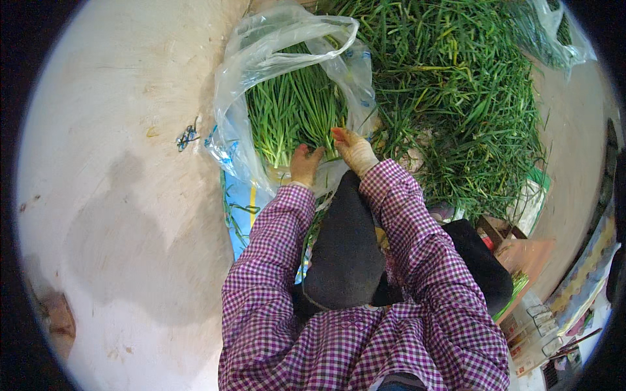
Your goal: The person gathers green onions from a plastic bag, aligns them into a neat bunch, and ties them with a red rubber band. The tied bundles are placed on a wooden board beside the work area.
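A clear plastic bag (230, 112) stands with its mouth wide, holding green leafy stalks (293, 105) laid with their pale ends towards me. My left hand (305, 165) is at those pale ends, thumb and fingers apart, and nothing shows between them. At the right side of the stalks, by the bag's near rim, is my right hand (354, 150), its fingers pointing left. Whether it pinches a stalk or the plastic cannot be made out. Pale coverings wrap the wrist and back of this hand.
A large heap of loose greens (455, 102) spreads at the right, with another plastic bag (557, 39) beyond it. Blue printed sheeting (239, 205) lies under the near bag. My dark-clad knee (347, 244) rises between my arms. Twisted ties (187, 138) lie on the floor. A cardboard piece (525, 254) sits at right.
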The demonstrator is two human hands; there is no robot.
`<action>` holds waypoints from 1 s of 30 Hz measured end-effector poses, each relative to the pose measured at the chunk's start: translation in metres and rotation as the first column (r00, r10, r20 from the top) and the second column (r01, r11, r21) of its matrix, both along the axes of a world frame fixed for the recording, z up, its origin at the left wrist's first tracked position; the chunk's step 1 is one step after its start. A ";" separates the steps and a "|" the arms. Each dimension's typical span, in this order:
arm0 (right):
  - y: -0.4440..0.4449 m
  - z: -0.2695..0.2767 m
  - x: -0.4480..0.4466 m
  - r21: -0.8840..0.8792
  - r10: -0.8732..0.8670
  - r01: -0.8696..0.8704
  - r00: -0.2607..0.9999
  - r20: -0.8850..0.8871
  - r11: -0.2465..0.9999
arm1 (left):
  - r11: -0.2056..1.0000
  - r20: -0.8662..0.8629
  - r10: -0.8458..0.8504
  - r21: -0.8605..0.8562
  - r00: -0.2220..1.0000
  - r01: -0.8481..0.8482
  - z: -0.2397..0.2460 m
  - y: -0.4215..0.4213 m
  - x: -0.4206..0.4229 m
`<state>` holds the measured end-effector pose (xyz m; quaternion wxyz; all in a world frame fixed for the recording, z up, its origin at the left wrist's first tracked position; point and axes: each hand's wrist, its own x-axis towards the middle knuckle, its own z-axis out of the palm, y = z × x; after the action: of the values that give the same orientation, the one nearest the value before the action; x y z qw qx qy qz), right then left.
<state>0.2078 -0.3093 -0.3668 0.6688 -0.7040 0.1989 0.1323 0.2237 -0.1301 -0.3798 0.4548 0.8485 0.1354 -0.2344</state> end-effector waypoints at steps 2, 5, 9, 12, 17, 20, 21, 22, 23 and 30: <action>-0.007 -0.014 -0.004 -0.175 0.006 -0.019 0.997 -0.071 0.984 | 0.972 -0.073 -0.013 0.235 0.997 0.030 0.002 -0.025 0.007; -0.024 -0.025 -0.013 -0.262 -0.190 0.135 0.962 -0.194 0.955 | 0.964 -0.127 -0.015 0.260 0.992 0.048 0.013 -0.062 0.024; -0.032 -0.035 -0.019 -0.336 -0.349 0.287 0.927 -0.139 0.897 | 0.908 -0.286 0.027 0.408 0.958 0.096 0.022 -0.083 0.041; -0.023 -0.045 -0.012 -0.342 -0.220 0.116 0.933 -0.284 0.933 | 0.916 -0.341 0.089 0.397 0.936 0.058 0.012 -0.091 0.051; -0.007 -0.050 -0.001 -0.121 -0.026 -0.018 0.935 -0.353 0.993 | 0.898 -0.279 0.167 0.439 0.946 -0.028 -0.024 -0.088 0.062; -0.010 -0.051 -0.005 -0.364 0.070 -0.195 0.942 -0.329 0.911 | 0.967 -0.252 0.255 0.054 0.933 -0.250 -0.034 -0.070 0.060; -0.014 -0.051 -0.007 -0.326 0.043 -0.157 0.943 -0.331 0.932 | 0.943 -0.341 0.275 -0.087 0.899 -0.322 -0.034 -0.061 0.062; -0.019 -0.052 -0.008 -0.284 0.021 -0.123 0.941 -0.336 0.951 | 0.924 -0.299 0.155 -0.293 0.942 -0.245 -0.029 -0.046 0.059; -0.025 -0.052 -0.011 -0.229 -0.008 -0.062 0.956 -0.292 0.972 | 0.895 -0.378 0.162 -0.334 0.912 -0.297 -0.023 -0.032 0.060; -0.059 -0.020 0.008 -0.297 -0.012 -0.077 0.958 -0.286 0.952 | 0.471 -0.425 0.190 -0.752 0.885 -0.462 0.027 0.066 0.061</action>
<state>0.2163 -0.3683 -0.3870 0.5140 -0.7757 0.2992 0.2110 0.2852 -0.0639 -0.3531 0.8152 0.4410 0.2312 -0.2960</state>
